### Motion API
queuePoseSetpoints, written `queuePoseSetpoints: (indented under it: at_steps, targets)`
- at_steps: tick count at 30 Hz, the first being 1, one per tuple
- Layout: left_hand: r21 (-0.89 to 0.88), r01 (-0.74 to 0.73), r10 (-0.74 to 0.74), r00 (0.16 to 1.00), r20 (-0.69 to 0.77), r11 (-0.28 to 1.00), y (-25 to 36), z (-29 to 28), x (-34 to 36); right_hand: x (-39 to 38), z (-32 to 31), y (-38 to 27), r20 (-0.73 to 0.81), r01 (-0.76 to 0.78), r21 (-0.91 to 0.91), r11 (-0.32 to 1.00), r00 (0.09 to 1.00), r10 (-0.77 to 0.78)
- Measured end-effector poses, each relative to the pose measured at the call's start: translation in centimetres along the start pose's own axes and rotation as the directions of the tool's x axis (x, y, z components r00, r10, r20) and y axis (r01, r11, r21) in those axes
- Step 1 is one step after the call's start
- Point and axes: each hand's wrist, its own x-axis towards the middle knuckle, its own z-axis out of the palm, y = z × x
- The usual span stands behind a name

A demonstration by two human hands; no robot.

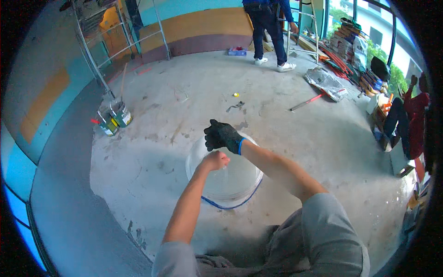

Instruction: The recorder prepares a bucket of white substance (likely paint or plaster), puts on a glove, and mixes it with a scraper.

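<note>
A round, whitish see-through tub (189, 165) stands on the floor in front of me, with pale contents (235, 181). My left hand (215, 160) is bare and closed into a fist over the tub; whatever its fingers may hold is hidden. Just beyond it, my right hand (224, 136) wears a dark work glove with a blue cuff. Its gloved fingers are loosely bent and apart, with nothing visible in them. The two hands are close together above the tub's far half. A blue band (224, 207) curves around the tub's near side.
Paint cans (121, 114) stand left, near a metal scaffold (99, 74). A person (267, 32) stands beside a ladder (316, 34) at the back. Right of there lie a plastic sheet (325, 83), a red-handled tool (308, 101) and stacked bags (346, 41). Another person (417, 117) is at far right.
</note>
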Motion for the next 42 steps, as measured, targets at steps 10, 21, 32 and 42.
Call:
queuePoseSetpoints:
  at_steps: [10, 21, 32, 42]
  targets:
    - [-0.883, -0.383, -0.18, 0.881, -0.437, 0.27, 10.3, -5.5, -4.4, 2.4, -1.0, -3.7, -0.453, 0.619, -0.034, 0.785, 0.69, -0.564]
    - [-0.297, -0.395, -0.159, 0.347, -0.924, 0.869, 12.6, -5.4, -1.1, 4.0, -4.4, -2.1, -0.428, 0.15, -0.861, 0.486, 0.305, -0.851]
    - [-0.803, -0.567, -0.682, 0.517, -0.518, 0.18, 11.4, -7.2, 0.6, 3.7, -3.7, -1.9, -0.006, 0.166, -0.981, 0.101, 0.489, -0.872]
    - [-0.761, -0.648, -0.435, 0.676, -0.595, 0.035, 12.4, -8.5, 0.0, 7.0, -5.4, -3.8, 0.2, 0.667, -0.731, 0.146, 0.413, -0.888]
